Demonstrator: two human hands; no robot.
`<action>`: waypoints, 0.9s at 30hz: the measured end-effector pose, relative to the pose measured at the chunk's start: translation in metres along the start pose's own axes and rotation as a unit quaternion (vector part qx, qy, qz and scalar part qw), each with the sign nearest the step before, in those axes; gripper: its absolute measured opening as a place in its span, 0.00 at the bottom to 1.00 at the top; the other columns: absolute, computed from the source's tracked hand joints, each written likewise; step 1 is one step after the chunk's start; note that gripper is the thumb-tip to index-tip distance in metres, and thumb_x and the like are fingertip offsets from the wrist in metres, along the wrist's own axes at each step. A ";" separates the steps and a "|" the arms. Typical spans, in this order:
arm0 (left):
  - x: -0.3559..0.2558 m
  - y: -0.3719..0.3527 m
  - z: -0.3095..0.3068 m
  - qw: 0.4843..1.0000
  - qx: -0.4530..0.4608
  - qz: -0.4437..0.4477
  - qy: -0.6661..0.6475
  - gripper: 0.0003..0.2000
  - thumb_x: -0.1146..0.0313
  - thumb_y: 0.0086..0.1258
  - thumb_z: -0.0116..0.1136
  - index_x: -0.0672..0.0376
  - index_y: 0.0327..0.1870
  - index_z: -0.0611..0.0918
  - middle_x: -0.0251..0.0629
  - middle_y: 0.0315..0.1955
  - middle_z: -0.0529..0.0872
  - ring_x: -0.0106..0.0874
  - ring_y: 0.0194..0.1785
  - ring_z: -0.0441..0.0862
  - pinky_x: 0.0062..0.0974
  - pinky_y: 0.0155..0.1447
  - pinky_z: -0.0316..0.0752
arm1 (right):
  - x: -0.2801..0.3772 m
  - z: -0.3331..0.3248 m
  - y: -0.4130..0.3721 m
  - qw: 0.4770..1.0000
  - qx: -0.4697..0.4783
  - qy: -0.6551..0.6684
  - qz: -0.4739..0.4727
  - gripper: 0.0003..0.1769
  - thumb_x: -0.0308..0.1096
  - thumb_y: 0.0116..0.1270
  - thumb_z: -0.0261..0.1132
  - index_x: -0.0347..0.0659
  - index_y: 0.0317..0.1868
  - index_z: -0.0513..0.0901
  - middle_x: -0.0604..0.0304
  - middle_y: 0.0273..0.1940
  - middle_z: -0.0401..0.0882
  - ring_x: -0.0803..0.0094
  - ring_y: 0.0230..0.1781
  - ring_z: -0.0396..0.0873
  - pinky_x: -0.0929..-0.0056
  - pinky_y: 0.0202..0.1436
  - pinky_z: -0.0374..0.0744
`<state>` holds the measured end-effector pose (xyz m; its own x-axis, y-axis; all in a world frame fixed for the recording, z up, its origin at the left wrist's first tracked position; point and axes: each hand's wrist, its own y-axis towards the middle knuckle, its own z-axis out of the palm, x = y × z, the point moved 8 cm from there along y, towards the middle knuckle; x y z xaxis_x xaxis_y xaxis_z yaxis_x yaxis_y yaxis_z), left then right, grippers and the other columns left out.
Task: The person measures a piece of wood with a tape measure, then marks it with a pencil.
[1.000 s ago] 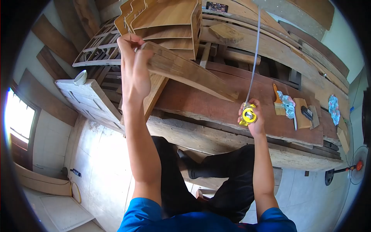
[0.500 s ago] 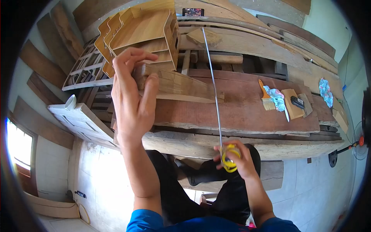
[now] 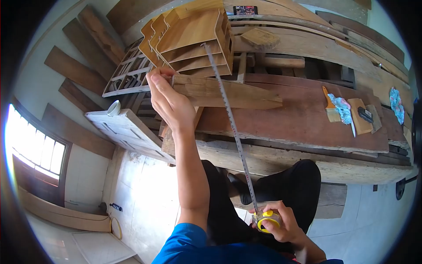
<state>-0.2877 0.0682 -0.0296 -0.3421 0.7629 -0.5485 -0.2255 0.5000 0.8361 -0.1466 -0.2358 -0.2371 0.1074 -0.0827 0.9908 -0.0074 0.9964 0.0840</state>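
My left hand [image 3: 169, 99] grips the wide left end of a tapered wooden piece [image 3: 228, 92], which is held above the reddish-brown board [image 3: 307, 116] and points right. Low in the view, my right hand [image 3: 281, 222] is closed around a yellow and clear tape measure [image 3: 267, 220]. Its metal blade [image 3: 233, 123] extends up and to the left, passing across the wooden piece, and its hooked end appears in front of the wooden shelf unit.
The tiered wooden shelf unit [image 3: 191, 33] stands at the back. A brush [image 3: 332, 110], crumpled blue cloth [image 3: 342, 109] and black-handled tool [image 3: 365, 114] lie on the right. A white bowl [image 3: 114, 108] sits on a pale panel [image 3: 127, 132] at left. A phone [image 3: 245, 10] is behind.
My left hand has closed on the wooden piece and lifted it. My right hand has moved lower with the tape measure, and the blade now slants left. The camera view has shifted.
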 end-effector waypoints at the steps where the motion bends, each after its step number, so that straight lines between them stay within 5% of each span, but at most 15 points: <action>1: 0.004 0.000 -0.002 1.000 -0.015 0.001 -0.009 0.22 0.57 0.90 0.34 0.65 0.42 0.78 0.46 0.32 0.81 0.41 0.36 0.76 0.36 0.47 0.71 | 0.003 0.001 0.000 0.999 0.000 -0.050 0.011 0.23 0.44 0.75 0.68 0.38 0.59 0.72 0.44 0.44 0.89 0.55 0.40 0.93 0.65 0.48 0.90; 4: 0.010 -0.001 -0.006 1.000 -0.024 -0.004 0.009 0.21 0.58 0.90 0.37 0.64 0.40 0.78 0.44 0.30 0.80 0.39 0.34 0.75 0.35 0.44 0.71 | 0.031 0.003 0.008 0.987 -0.017 -0.157 -0.032 0.23 0.44 0.75 0.67 0.39 0.60 0.72 0.43 0.42 0.88 0.53 0.39 0.93 0.63 0.48 0.89; 20: -0.007 -0.006 0.000 1.000 -0.011 -0.004 0.018 0.15 0.62 0.86 0.50 0.63 0.40 0.82 0.36 0.30 0.83 0.29 0.34 0.75 0.29 0.44 0.71 | 0.023 -0.086 0.125 0.972 -0.175 -0.157 0.021 0.17 0.47 0.78 0.59 0.43 0.54 0.75 0.42 0.36 0.85 0.50 0.35 0.89 0.58 0.41 0.81; 23: -0.009 -0.005 0.000 1.000 -0.016 0.010 0.024 0.15 0.61 0.86 0.51 0.63 0.40 0.82 0.35 0.31 0.84 0.27 0.34 0.74 0.28 0.44 0.70 | 0.021 -0.121 0.163 0.941 -0.221 -0.245 -0.079 0.15 0.44 0.76 0.62 0.43 0.51 0.76 0.48 0.39 0.85 0.64 0.34 0.85 0.67 0.38 0.79; 27: -0.006 -0.004 0.001 1.000 -0.009 0.009 0.017 0.15 0.59 0.85 0.54 0.63 0.41 0.82 0.34 0.32 0.84 0.26 0.36 0.76 0.26 0.46 0.71 | 0.016 -0.154 0.205 0.938 -0.260 -0.226 -0.047 0.16 0.45 0.74 0.61 0.43 0.52 0.78 0.40 0.43 0.88 0.50 0.35 0.90 0.56 0.35 0.83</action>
<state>-0.2836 0.0620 -0.0292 -0.3763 0.7570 -0.5341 -0.2358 0.4793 0.8454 0.0064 -0.0303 -0.2207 -0.3503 -0.0529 0.9352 0.4783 0.8483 0.2271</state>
